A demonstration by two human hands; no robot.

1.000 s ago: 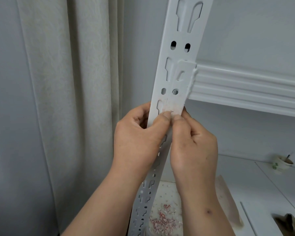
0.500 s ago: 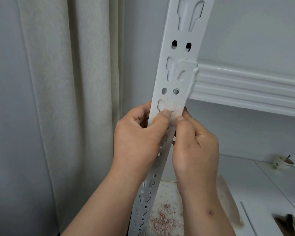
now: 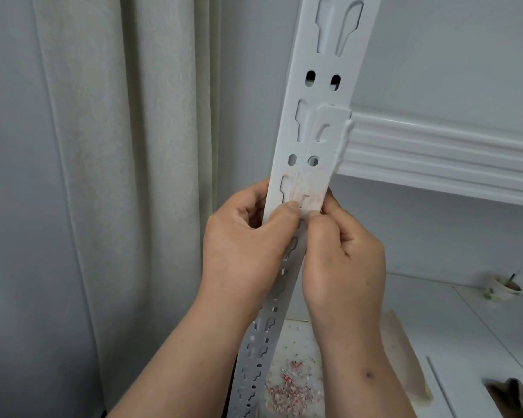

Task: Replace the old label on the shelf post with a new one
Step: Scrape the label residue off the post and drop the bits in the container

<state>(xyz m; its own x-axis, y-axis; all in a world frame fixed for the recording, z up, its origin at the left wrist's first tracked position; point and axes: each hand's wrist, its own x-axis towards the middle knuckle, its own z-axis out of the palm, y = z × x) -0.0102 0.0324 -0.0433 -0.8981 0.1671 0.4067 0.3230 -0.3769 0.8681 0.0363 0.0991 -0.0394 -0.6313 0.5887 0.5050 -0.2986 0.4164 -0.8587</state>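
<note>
Both grips curl around the shelf post [image 3: 310, 164]: the left hand [image 3: 248, 245] steadies it while the right hand [image 3: 344, 260] thumb scrapes the old label [image 3: 307, 191] residue. Scraped bits [image 3: 290, 387] lie below the post.

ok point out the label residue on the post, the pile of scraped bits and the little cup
label residue [image 3: 307, 188], head view, on its pinkish smear above the thumbs
scraped bits [image 3: 290, 390], head view, middle of the red-and-white pile
cup [image 3: 503, 287], head view, on its side wall

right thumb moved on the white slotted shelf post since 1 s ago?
Barely. The right hand dipped slightly, then returned; its thumb tip sits at the lower edge of the pinkish label residue on the white slotted shelf post.
</note>
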